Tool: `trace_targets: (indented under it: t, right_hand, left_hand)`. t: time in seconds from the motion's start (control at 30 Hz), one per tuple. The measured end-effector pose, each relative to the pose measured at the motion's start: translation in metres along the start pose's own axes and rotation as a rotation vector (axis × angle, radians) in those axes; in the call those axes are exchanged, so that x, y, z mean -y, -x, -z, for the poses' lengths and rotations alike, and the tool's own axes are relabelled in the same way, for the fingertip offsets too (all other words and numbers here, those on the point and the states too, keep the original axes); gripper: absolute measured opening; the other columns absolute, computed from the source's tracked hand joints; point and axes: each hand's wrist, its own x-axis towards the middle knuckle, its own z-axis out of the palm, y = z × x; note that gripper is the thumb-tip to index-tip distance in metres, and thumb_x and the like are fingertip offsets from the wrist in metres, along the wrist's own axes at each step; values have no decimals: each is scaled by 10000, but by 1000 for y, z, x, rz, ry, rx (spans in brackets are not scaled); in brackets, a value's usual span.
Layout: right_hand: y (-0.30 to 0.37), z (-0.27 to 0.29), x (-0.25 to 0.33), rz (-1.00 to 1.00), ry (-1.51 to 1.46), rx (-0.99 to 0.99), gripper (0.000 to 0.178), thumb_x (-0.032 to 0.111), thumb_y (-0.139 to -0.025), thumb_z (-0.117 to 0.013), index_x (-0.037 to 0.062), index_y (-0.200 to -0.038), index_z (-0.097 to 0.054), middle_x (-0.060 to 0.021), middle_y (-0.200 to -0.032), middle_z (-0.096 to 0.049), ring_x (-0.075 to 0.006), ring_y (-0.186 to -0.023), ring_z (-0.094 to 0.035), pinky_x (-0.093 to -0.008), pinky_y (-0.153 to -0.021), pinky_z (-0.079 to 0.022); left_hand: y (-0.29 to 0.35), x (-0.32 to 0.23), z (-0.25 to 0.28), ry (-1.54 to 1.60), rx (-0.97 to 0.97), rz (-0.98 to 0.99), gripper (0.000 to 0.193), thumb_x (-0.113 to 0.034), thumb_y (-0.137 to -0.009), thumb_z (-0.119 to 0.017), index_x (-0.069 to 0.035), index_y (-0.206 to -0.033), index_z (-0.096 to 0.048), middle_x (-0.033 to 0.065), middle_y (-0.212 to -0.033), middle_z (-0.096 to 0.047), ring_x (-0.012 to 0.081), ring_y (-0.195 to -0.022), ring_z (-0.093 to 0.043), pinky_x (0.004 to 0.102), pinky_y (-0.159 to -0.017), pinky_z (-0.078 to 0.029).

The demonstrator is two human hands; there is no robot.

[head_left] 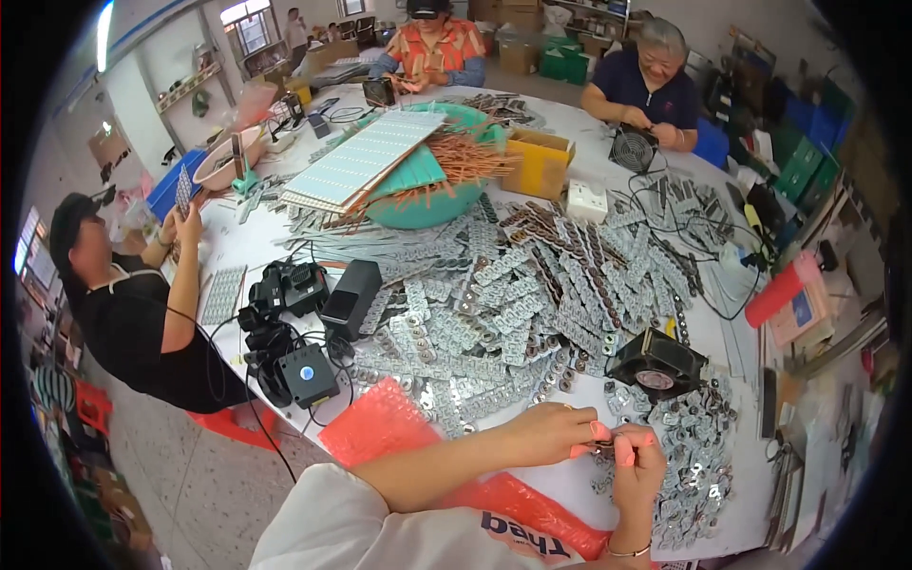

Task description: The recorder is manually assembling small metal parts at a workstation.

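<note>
The left hand (pixel 559 433) and right hand (pixel 640 467) meet, fingertips pinched narrowly on a small metal piece (pixel 602 444) — held over the table (pixel 575 483) toward its near side. Loose metal pieces (pixel 693 475) crowd close to the right hand; a black fan (pixel 657 364) stands just beyond. Red bubble wrap (pixel 385 423) covers part of the near edge — bare white surface opens under the hands and along the right edge.

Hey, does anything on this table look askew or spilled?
The white panel lies aslant across the green basin, overhanging its left side. Loose metal pieces lie scattered beside the right hand, looking spilled, though that may be how they're kept. I can't make out any damage.
</note>
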Motion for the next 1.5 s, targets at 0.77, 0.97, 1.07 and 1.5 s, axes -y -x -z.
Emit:
trace_targets:
  t: [0.77,0.97,1.07,1.5]
  right_hand:
    - [6,13,6,-70,-28,216,154,132,-839,-657,-3,-781,-613,-37,-737,-607,-102,-651,-513,-266,-566,-418]
    - [-5,15,7,-230,188,366,141,143,-814,-679,14,-776,-639,-61,-607,-593,-106,-560,-546,-274,-520,-444]
    - [-5,17,-1,-351,-275,367,160,175,-839,-646,17,-817,-632,-24,-596,-571,-96,-526,-504,-261,-468,-389]
    - [0,10,-3,-372,-288,130,201,190,-921,-587,28,-806,-559,50,-651,-467,-39,-571,-367,-202,-496,-306]
  left_hand:
    - [9,-2,17,187,170,277,233,-339,-857,-589,-126,-947,-612,119,-632,-592,292,-590,-592,394,-549,-439]
    - [4,5,14,128,129,313,182,-293,-848,-620,-119,-900,-627,105,-722,-628,271,-656,-624,366,-603,-487]
    - [0,7,20,563,185,322,134,-190,-871,-635,-67,-919,-612,54,-764,-640,151,-692,-617,305,-654,-494]
    - [-7,-2,6,146,-34,128,160,-63,-775,-697,-41,-926,-646,64,-833,-676,157,-660,-610,285,-563,-448]
